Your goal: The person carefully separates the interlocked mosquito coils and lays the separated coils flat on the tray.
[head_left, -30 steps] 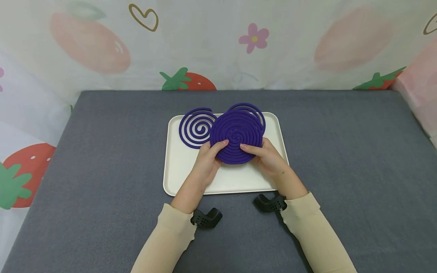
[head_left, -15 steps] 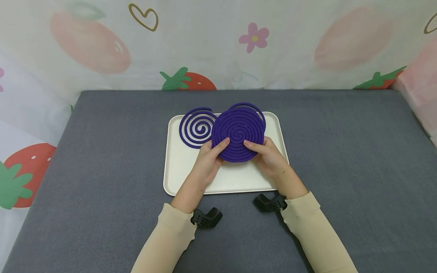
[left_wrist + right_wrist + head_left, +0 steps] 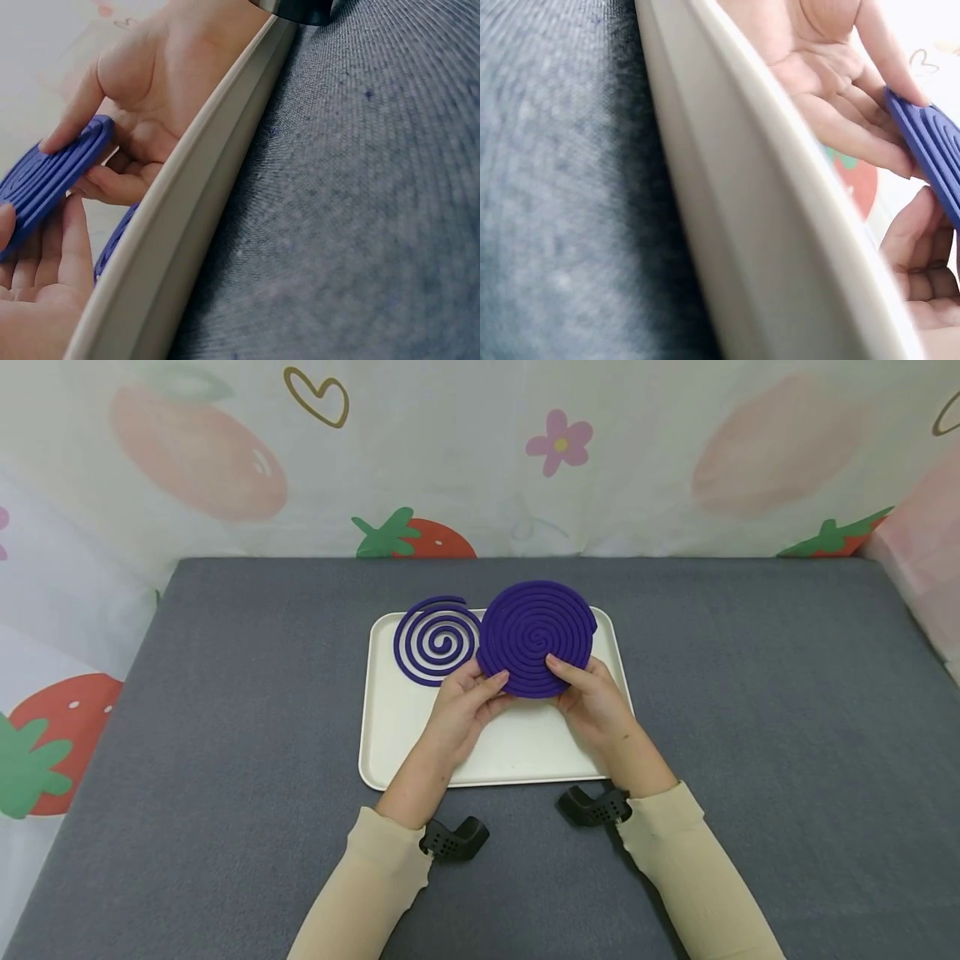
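Both hands hold up a purple disc of tightly wound mosquito coil (image 3: 538, 639) over the tray. The left hand (image 3: 459, 703) pinches its lower left edge, thumb on the face and fingers behind. At the lower right, the right hand (image 3: 596, 703) grips it the same way, with the thumb reaching farther in on the face. A loose, gapped purple coil (image 3: 420, 643) lies at the tray's back left. Any coil behind the disc is hidden in the head view. In the right wrist view the disc (image 3: 934, 139) shows as a tilted slab between both hands.
The cream tray (image 3: 405, 743) has a low raised rim and sits on a grey cloth-covered table (image 3: 247, 760). Black wrist cameras (image 3: 454, 840) hang beneath the forearms. A printed curtain (image 3: 630, 460) stands behind the table's back edge.
The disc has been raised and shifted right, now covering the second loose coil seen earlier behind it. The left fingers have slid toward the disc's lower edge.
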`<state>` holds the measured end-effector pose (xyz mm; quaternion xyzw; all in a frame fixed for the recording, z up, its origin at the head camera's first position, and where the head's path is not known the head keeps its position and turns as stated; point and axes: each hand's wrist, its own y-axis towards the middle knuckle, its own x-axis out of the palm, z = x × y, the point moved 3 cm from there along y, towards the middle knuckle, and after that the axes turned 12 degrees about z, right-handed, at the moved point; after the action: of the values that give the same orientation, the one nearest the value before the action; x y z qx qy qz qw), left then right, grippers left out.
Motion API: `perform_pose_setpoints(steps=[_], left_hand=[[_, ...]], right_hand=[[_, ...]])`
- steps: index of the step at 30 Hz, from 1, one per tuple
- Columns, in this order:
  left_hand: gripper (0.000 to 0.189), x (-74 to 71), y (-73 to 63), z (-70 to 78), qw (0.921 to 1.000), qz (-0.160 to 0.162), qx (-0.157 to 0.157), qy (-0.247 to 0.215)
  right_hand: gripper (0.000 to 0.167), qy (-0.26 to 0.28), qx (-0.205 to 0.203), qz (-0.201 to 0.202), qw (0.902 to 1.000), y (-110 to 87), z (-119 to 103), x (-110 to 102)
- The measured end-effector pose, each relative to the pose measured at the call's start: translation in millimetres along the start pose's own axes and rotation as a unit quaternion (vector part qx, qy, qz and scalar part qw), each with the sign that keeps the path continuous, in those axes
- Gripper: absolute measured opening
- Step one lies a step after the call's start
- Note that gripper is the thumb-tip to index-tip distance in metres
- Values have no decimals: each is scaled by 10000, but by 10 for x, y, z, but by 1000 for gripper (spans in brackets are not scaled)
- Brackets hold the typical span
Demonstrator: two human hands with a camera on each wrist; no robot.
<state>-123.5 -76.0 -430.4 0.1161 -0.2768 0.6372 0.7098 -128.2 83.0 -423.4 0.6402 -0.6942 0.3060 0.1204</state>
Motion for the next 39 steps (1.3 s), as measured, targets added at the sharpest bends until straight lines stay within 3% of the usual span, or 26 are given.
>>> perform_pose_setpoints(steps=[9,13,18,23,30,39], left_hand=[[39,-11,8,6,9995,235,173,80],[36,-12,33,-14,9979,333,277,485],[34,26,24,-28,9942,60,375,1011],[38,43,22,-20,9940,67,301,1052],[34,-8,35,24,9958,571,353,618],[36,-76,47,80,9972,700,259,-70]], right_hand=[[26,-182,-255,164,9994,24,-9,1],[18,20,-566,634,9964,38,-89,-63],[9,-170,-1050,1174,9874,37,-244,-172],[22,-634,-1303,1585,9767,43,-324,-215],[32,-972,-1087,1700,9746,41,-339,-205],[29,-1029,-1277,1422,9762,52,-335,-202]])
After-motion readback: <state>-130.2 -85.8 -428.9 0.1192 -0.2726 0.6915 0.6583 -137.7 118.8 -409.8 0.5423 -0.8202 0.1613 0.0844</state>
